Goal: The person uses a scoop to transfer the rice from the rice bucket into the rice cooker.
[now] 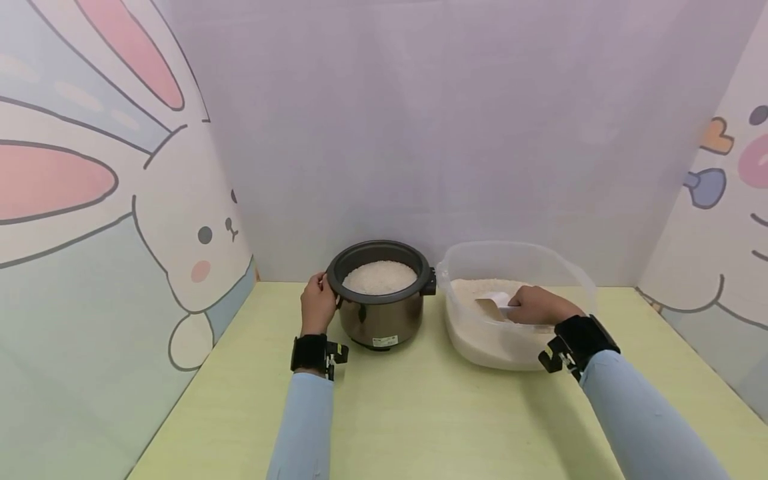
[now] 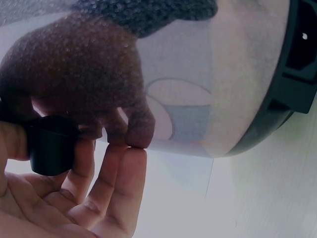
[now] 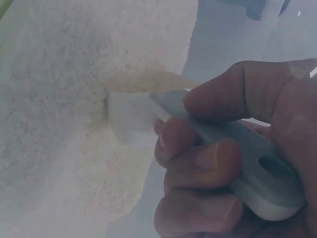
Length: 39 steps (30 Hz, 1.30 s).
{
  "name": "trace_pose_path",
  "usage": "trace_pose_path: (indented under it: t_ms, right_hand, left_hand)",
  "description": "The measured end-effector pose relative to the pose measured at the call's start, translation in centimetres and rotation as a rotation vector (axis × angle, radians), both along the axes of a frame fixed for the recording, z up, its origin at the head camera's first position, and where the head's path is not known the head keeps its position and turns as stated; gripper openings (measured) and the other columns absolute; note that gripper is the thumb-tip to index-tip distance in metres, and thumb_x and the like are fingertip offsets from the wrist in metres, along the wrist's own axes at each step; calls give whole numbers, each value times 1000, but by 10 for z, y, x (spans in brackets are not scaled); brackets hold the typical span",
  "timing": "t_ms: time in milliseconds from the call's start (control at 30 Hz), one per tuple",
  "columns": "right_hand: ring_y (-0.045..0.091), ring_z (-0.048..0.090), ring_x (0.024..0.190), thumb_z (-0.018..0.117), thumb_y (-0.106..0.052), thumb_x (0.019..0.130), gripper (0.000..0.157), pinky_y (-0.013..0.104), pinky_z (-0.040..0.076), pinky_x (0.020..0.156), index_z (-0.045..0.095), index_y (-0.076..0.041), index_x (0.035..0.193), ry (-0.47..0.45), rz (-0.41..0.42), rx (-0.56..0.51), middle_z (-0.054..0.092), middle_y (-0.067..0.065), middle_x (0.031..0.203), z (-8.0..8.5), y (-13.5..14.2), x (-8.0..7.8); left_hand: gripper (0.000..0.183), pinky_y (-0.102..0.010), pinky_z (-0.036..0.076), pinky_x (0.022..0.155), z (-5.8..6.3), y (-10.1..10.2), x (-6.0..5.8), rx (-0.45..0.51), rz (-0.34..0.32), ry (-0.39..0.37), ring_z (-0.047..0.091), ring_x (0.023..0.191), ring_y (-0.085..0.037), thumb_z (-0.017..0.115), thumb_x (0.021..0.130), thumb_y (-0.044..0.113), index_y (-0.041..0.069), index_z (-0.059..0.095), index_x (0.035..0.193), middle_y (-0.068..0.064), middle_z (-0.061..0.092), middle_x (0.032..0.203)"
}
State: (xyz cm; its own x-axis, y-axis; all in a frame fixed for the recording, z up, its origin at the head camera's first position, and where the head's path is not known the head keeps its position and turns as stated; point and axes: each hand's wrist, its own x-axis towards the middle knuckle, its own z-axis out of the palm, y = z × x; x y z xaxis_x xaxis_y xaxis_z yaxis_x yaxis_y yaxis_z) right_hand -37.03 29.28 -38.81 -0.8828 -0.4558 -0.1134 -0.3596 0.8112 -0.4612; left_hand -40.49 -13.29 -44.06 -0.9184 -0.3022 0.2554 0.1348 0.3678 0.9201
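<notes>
A dark rice cooker (image 1: 384, 323) stands on the table with a mound of white rice (image 1: 381, 277) inside. At its left side, my left hand (image 1: 318, 303) holds the black side handle (image 2: 52, 148) between thumb and fingers, with fingertips against the shiny wall. To the right is a clear plastic tub (image 1: 510, 248) of rice (image 1: 477, 287). Reaching inside the tub, my right hand (image 1: 537, 305) grips a scoop (image 3: 131, 114) by its grey and white handle (image 3: 247, 158). The white head of the scoop is partly sunk in the rice.
Both containers rest on a pale yellow-green table (image 1: 414, 413), close beside each other. A plain lilac backdrop (image 1: 384, 133) rises behind them. Printed cartoon panels line both sides, with a rabbit (image 1: 180, 247) on the left one.
</notes>
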Motion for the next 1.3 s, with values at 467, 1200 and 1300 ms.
trace_pose_path:
  t_ms: [467, 1200, 1300]
  right_hand:
    - [8, 22, 53, 60, -22, 105, 49, 25, 26, 55, 39, -19, 61, -19, 72, -45, 26, -10, 58, -3, 4, -2]
    - [9, 43, 54, 48, -17, 110, 34, 24, 40, 54, 68, 11, 113, -295, 98, -324, 55, 4, 72, 3, 8, -4]
    - [10, 38, 50, 45, -17, 111, 37, 25, 38, 52, 66, 13, 111, -322, 105, -373, 50, 5, 67, 4, 8, -2]
  left_hand:
    - [44, -43, 54, 76, -2, 0, -2, -16, -2, 9, 63, 97, -34, 41, 111, 27, -5, 56, 138, -24, 65, 116]
    - [44, -44, 53, 78, -2, -1, -1, -14, -4, 3, 63, 101, -34, 41, 112, 27, -4, 56, 139, -24, 65, 120]
    - [44, -44, 54, 78, -1, -1, -1, -9, -3, 0, 63, 100, -34, 41, 112, 27, -4, 56, 139, -24, 65, 120]
